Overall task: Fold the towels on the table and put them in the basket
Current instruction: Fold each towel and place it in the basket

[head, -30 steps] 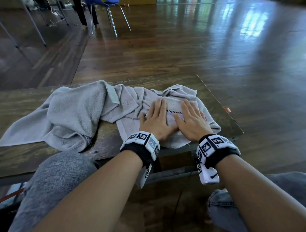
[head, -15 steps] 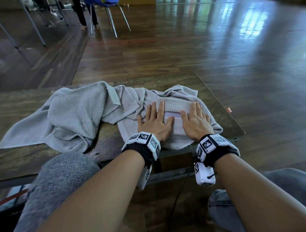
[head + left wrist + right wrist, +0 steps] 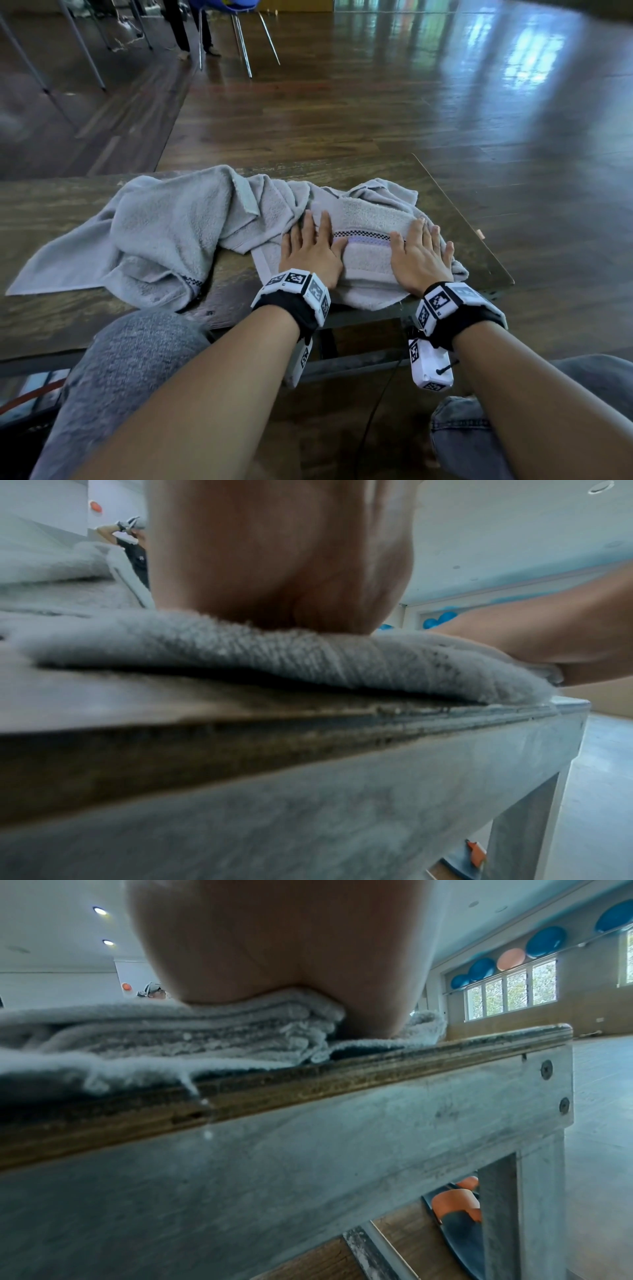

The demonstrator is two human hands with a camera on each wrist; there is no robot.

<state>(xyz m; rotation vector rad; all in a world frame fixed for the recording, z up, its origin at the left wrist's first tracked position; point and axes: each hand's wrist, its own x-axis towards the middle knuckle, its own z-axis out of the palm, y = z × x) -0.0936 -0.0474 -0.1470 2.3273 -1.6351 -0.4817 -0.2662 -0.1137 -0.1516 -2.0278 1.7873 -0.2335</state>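
Observation:
A folded grey towel [image 3: 368, 253] with a checked purple stripe lies near the front right corner of the wooden table [image 3: 51, 329]. My left hand [image 3: 313, 250] presses flat on its left end, fingers straight. On its right end my right hand [image 3: 423, 253] lies flat as well. In the left wrist view the palm [image 3: 281, 561] bears down on the towel [image 3: 308, 656]; the right wrist view shows the stacked layers [image 3: 205, 1031] under the palm [image 3: 274, 942]. A second grey towel [image 3: 164, 233] lies crumpled to the left. No basket is in view.
The table's right edge [image 3: 462, 219] runs close to my right hand. Beyond it is bare wooden floor. Chair legs [image 3: 246, 44] and a person's feet [image 3: 191, 51] stand far back left. My knees [image 3: 130, 370] are below the front edge.
Both hands have slid apart along the folded towel, left to the left and right to the right, uncovering the striped middle.

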